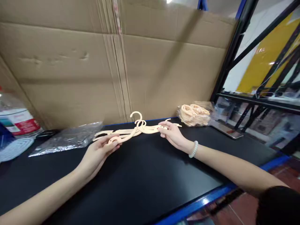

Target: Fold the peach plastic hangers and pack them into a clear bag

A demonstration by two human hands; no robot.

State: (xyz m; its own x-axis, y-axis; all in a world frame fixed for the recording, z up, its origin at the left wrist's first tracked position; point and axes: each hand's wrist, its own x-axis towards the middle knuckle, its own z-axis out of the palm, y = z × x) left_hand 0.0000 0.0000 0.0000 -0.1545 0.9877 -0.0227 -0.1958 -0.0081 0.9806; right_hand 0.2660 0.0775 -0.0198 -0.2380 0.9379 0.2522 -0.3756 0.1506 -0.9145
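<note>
A cream plastic clothes hanger [131, 136] is held up between my two hands, its hook pointing upward. My left hand [99, 153] is closed on its left arm, fingers pinching around the end with the hole. On the opposite arm, my right hand [172, 135] pinches the hanger near its end; a pale coiled band circles that wrist. Behind the held hanger, more cream hangers [123, 131] lie on the black table, partly hidden by it and by my hands.
A clear plastic bag of folded cream hangers [195, 115] sits at the back right, with a phone [227, 129] beside it. An empty-looking clear bag [70, 136] lies left. A large labelled bottle [17, 117] stands far left. Cardboard [152, 68] walls the back of the black table [140, 181].
</note>
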